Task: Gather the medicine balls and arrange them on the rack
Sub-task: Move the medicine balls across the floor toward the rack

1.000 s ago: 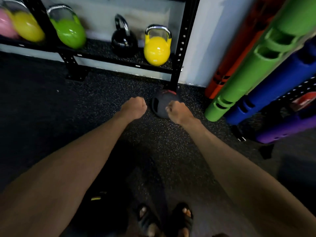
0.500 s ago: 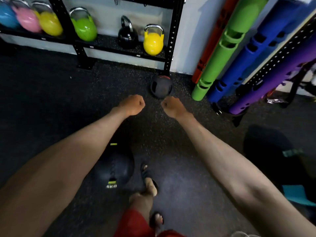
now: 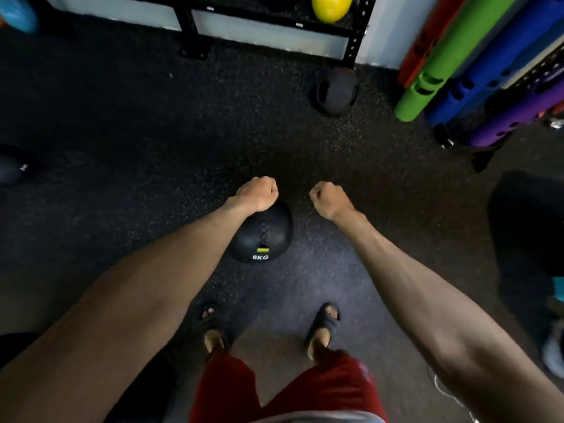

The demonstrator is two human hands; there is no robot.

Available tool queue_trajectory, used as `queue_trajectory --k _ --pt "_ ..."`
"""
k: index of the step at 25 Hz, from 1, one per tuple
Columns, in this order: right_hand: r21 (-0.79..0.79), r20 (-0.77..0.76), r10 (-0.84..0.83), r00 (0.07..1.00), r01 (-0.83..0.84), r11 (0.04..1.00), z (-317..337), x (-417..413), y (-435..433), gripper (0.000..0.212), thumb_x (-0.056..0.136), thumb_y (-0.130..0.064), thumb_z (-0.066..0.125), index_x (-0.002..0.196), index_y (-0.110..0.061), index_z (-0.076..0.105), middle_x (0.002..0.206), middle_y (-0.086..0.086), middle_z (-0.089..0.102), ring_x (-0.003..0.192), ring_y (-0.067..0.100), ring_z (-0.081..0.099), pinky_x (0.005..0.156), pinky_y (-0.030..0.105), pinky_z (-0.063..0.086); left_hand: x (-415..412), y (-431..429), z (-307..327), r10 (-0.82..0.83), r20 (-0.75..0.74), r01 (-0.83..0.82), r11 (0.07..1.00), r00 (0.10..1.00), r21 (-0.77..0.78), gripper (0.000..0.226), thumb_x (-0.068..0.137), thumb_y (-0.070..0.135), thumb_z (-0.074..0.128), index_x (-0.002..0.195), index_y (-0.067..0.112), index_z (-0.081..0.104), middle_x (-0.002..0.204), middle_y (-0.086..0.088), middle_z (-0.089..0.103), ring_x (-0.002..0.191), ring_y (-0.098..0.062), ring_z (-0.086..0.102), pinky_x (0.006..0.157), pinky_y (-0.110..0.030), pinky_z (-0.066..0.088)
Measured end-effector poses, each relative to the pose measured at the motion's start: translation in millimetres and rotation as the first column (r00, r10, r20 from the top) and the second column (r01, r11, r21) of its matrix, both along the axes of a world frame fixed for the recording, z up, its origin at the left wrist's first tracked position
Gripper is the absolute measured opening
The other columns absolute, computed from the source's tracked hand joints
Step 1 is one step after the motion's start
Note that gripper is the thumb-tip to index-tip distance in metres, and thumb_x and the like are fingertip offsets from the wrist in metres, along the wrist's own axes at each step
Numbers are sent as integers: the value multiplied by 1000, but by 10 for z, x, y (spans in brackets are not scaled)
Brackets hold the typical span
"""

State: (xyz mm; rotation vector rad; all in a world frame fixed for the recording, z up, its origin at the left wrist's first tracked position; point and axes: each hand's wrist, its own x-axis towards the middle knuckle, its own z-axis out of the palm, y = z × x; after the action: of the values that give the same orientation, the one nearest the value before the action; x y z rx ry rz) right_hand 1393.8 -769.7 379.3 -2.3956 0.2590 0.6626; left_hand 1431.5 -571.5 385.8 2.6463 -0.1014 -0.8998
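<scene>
1. L hand (image 3: 258,193): fist curled closed, empty, held out over the floor (image 3: 122,148). In the view it overlaps the top edge of the 6KG ball (image 3: 265,236); can't tell if it touches.
2. R hand (image 3: 328,199): also a closed fist, nothing in it, just right of the ball, apart from it.
3. 6KG ball: black, green tag + "6KG" label facing up, sits on the floor just ahead of the feet (image 3: 323,325), partly hidden by the L forearm.
4. 2nd ball (image 3: 335,91): dark, w/ grip cutouts, reddish top, on the floor further ahead, by the rack post (image 3: 357,35).
5. 3rd dark ball (image 3: 10,170) at far left edge, mostly cut off, well apart from the others.
6. Rack: black frame along the wall at top; yellow kettlebell (image 3: 331,6) on its low shelf, blue one (image 3: 18,13) at top left.
7. Tubes at right, leaning: green (image 3: 442,65), blue (image 3: 488,65), purple (image 3: 518,114), red (image 3: 427,35).
8. Person stands in red shorts (image 3: 274,392), sandals, feet apart.
</scene>
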Motion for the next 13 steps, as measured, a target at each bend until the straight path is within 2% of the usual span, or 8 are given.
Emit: queue_trajectory --k 3,7,10,13 --pt "-34 -24 -60 998 59 998 -263 -242 513 30 101 -22 45 112 -6 67 112 22 70 110 41 63 90 46 52 -96 447 -341 -76 -17 76 997 997 -19 25 100 25 45 107 22 69 117 -6 68 107 -31 63 94 -46 52" --pt "-88 -70 -177 982 170 981 -830 -574 1206 28 99 -20 45 108 -3 66 110 25 69 104 42 64 79 41 47 -193 981 -894 -164 -30 162 985 986 -56 22 98 28 49 106 26 70 115 -6 70 107 -31 65 90 -41 52" --pt "-110 -95 -214 972 204 973 -1332 -766 1536 23 96 -17 45 103 -4 63 105 26 69 97 45 64 70 40 41 -287 1262 -1386 -190 -62 184 979 980 -91 21 97 31 54 113 27 67 118 -9 69 110 -32 64 92 -41 51" --pt "-124 -82 -250 965 239 963 -2009 -866 1716 20 94 -15 49 106 -8 62 101 27 70 95 48 65 68 40 45 -350 1430 -2089 -212 -99 198 971 972 -132 28 98 31 55 124 25 61 123 -10 67 114 -31 62 94 -40 49"
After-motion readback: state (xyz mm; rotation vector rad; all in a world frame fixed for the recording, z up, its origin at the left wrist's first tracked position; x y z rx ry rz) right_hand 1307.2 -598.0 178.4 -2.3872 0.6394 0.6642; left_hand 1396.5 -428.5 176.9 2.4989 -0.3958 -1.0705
